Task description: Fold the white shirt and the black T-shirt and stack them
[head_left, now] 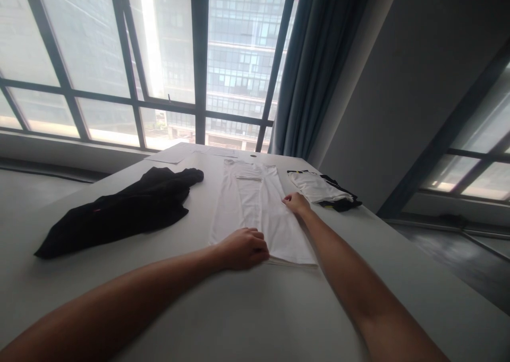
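Observation:
A white shirt (247, 202) lies flat in front of me, its sides folded inward and its near hem towards me. My left hand (246, 247) is closed at the shirt's near edge, with the fingers curled over the cloth. Farther up, my right hand (298, 203) pinches the shirt's right side edge between thumb and fingers. Some light creases run along the cloth. The fabric right under the left hand is hidden.
A black garment (131, 208) lies loosely bunched on the white table (191, 309) at the left. Folded white and black clothes (319, 186) are stacked at the right. Papers (167, 157) lie near the far edge, before the windows and a blue-grey curtain (314, 69).

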Action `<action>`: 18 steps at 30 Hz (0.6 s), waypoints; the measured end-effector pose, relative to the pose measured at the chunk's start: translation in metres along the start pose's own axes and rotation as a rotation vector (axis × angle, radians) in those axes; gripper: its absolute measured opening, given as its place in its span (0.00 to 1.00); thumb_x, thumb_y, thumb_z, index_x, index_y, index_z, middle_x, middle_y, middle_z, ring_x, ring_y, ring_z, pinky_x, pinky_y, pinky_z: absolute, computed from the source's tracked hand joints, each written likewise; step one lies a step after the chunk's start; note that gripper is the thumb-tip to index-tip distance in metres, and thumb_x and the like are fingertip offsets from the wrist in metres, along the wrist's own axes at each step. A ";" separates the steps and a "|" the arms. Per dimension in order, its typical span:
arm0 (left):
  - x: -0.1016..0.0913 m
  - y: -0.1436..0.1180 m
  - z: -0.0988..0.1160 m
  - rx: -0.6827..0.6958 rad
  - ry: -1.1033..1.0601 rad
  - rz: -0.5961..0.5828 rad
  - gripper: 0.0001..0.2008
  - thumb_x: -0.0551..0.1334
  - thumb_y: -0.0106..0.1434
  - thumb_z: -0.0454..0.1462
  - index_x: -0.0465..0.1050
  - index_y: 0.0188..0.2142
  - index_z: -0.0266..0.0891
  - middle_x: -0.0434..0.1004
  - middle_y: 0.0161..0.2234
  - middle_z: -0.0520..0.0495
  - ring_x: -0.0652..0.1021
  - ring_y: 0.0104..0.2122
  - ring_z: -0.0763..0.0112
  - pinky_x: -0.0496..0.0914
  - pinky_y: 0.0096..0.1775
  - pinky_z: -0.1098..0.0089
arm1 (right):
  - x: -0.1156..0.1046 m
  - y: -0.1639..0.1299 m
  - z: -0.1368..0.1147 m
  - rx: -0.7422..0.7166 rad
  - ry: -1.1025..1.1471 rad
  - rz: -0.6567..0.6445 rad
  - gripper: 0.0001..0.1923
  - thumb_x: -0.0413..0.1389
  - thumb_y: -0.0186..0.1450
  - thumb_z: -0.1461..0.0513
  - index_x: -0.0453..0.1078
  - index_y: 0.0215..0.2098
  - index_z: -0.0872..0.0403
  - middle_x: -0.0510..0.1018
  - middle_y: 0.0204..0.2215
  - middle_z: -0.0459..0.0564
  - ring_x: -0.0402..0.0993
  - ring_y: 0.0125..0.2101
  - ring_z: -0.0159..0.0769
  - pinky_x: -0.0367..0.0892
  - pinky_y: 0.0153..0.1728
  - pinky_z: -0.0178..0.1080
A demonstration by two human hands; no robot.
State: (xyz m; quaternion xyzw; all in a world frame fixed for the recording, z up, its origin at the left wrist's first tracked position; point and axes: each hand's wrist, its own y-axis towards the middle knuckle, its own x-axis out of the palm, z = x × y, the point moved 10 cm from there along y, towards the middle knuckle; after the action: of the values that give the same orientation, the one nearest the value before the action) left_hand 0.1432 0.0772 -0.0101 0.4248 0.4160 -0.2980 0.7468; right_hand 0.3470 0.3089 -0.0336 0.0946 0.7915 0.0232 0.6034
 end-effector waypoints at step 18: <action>-0.002 0.000 0.002 0.010 0.027 0.010 0.12 0.58 0.68 0.40 0.78 0.34 0.39 0.76 0.31 0.48 0.74 0.34 0.70 0.66 0.41 0.72 | 0.004 0.001 0.007 0.066 -0.124 -0.018 0.17 0.56 0.62 0.62 0.74 0.49 0.55 0.77 0.49 0.60 0.73 0.50 0.47 0.66 0.48 0.42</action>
State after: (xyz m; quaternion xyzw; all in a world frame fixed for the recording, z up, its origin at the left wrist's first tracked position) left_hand 0.1431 0.0756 -0.0081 0.4348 0.4224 -0.2906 0.7404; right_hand 0.3524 0.3097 -0.0391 0.1088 0.7537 -0.0143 0.6480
